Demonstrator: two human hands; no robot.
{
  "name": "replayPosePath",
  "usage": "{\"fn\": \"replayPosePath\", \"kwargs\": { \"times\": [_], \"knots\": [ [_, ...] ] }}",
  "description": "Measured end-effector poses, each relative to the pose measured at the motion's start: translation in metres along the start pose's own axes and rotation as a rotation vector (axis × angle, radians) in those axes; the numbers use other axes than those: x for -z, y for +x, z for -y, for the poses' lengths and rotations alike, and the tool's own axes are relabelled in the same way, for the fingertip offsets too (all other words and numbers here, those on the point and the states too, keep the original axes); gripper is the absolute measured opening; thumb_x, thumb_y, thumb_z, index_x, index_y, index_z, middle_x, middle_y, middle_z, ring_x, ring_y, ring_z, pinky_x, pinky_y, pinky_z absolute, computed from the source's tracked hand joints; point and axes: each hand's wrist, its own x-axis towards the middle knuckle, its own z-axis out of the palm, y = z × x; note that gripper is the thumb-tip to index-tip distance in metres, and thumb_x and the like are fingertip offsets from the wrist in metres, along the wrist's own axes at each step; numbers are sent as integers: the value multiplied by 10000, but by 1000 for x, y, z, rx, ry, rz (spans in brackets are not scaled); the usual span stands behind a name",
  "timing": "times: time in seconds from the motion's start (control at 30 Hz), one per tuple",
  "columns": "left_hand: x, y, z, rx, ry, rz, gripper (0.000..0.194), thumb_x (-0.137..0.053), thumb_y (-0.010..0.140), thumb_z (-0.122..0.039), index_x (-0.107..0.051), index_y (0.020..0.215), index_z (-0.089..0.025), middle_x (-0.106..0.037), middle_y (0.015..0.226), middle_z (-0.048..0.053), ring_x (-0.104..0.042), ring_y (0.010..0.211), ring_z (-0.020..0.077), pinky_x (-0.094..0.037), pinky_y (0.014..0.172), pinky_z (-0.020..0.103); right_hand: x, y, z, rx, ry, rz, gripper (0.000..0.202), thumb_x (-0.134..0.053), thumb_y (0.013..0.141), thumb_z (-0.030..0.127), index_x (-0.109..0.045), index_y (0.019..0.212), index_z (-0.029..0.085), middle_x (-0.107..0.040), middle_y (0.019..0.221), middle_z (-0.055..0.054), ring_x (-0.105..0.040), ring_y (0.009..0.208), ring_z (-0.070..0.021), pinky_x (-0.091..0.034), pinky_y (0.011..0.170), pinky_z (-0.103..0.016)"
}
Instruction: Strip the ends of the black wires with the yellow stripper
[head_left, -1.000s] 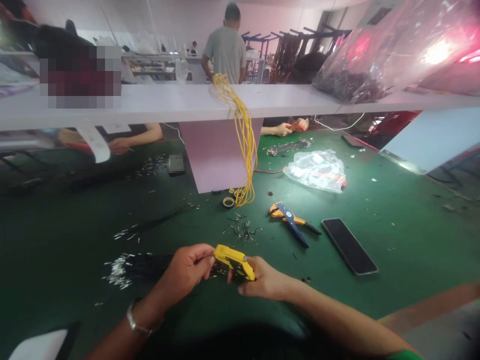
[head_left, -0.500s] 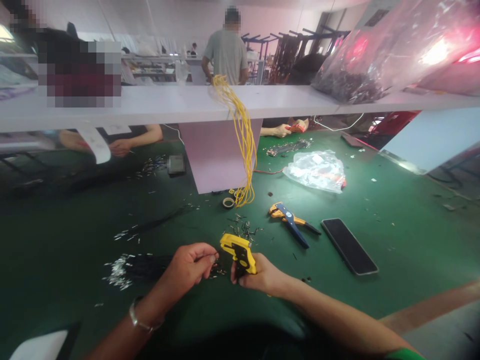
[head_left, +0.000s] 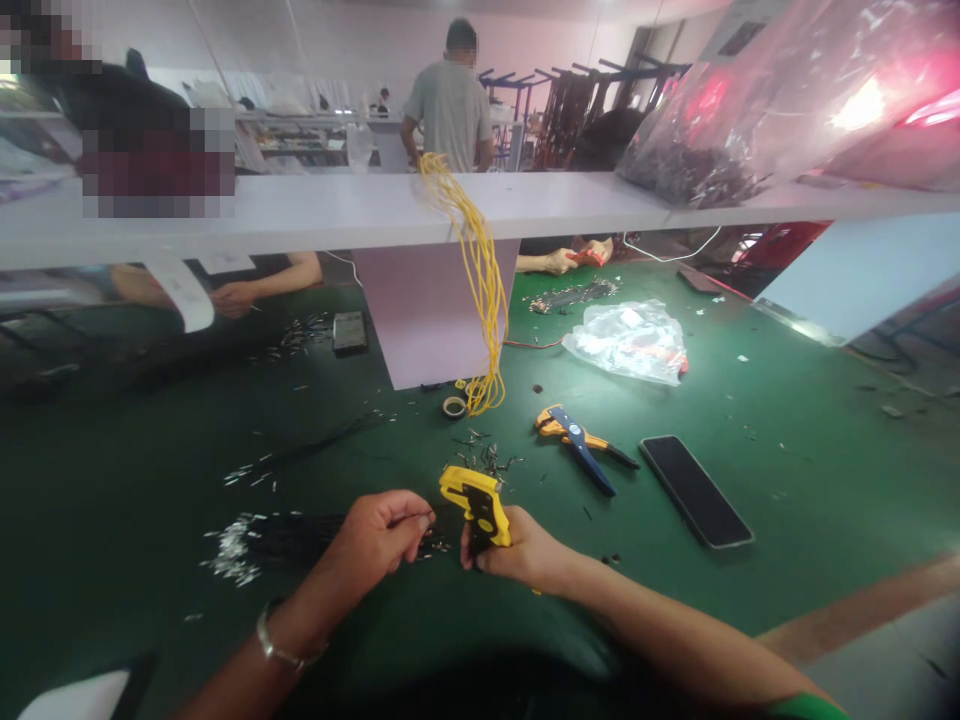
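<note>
My right hand [head_left: 517, 548] grips a yellow and black wire stripper [head_left: 480, 505], its head tilted up and to the left. Just left of the tool, my left hand [head_left: 386, 530] is closed in a pinch on what looks like a thin black wire, barely visible at the fingertips. The fingertips and the stripper's head are a small gap apart. Beneath my left hand lies a bundle of black wires [head_left: 289, 537], with shiny metal terminals [head_left: 236, 550] at its left end. Short dark wire scraps [head_left: 487, 458] are scattered beyond the stripper.
On the green table [head_left: 675, 620], blue and orange wire strippers [head_left: 577, 445] and a phone [head_left: 696, 490] lie to the right. Yellow wires [head_left: 484, 290] hang from the white shelf [head_left: 337, 215] near a tape roll [head_left: 454, 407]. A plastic bag [head_left: 626, 340] lies behind. Co-workers' hands [head_left: 559, 262] show beyond.
The view has shifted very slightly. Both hands keep nearly the same pose, and the yellow stripper stays in my right hand.
</note>
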Motion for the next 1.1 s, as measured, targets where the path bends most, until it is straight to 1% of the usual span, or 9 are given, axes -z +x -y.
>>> {"fn": "replayPosePath", "kwargs": {
  "times": [0.2, 0.37, 0.53, 0.7, 0.9, 1.1],
  "knots": [
    [-1, 0, 0, 5, 7, 3, 283, -558, 684, -395, -648, 754, -137, -488, 468, -44, -345, 401, 70, -235, 393, 192, 0, 1, 0, -5, 24, -4, 172, -533, 529, 137, -599, 687, 154, -624, 664, -4, -555, 653, -148, -428, 651, -264],
    [-1, 1, -2, 19, -5, -25, 274, -548, 675, -383, -644, 747, -137, -476, 460, -50, -334, 392, 67, -219, 380, 191, 0, 1, 2, -9, 29, 5, 180, -535, 522, 130, -584, 693, 157, -624, 669, -6, -562, 658, -154, -435, 664, -272],
    [-1, 4, 2, 26, -109, -34, 239, -547, 668, -339, -624, 761, -132, -479, 462, -55, -308, 366, 49, -194, 360, 178, 1, 0, 4, -12, 49, 4, 184, -547, 530, 143, -581, 710, 153, -620, 679, -11, -561, 661, -155, -435, 674, -280],
    [1, 8, 9, 1, -213, -30, 225, -554, 679, -300, -621, 791, -116, -500, 482, -50, -324, 355, 38, -207, 342, 160, 3, 1, 0, 0, 80, 7, 189, -584, 540, 136, -592, 729, 145, -640, 679, -21, -574, 650, -163, -444, 670, -293],
    [0, 9, 14, -20, -306, -58, 180, -563, 713, -289, -598, 734, -113, -516, 483, -42, -333, 327, 30, -217, 312, 157, 5, 3, -11, 8, 181, -67, 209, -616, 573, 139, -632, 782, 137, -680, 675, -40, -614, 655, -193, -473, 662, -316],
    [0, 9, 19, -4, -389, -56, 174, -591, 713, -289, -593, 723, -115, -527, 474, -35, -344, 311, 38, -237, 297, 163, 5, 3, -14, 11, 199, -86, 201, -585, 615, 121, -642, 808, 133, -697, 717, -60, -631, 682, -210, -477, 688, -335]
  ]
}}
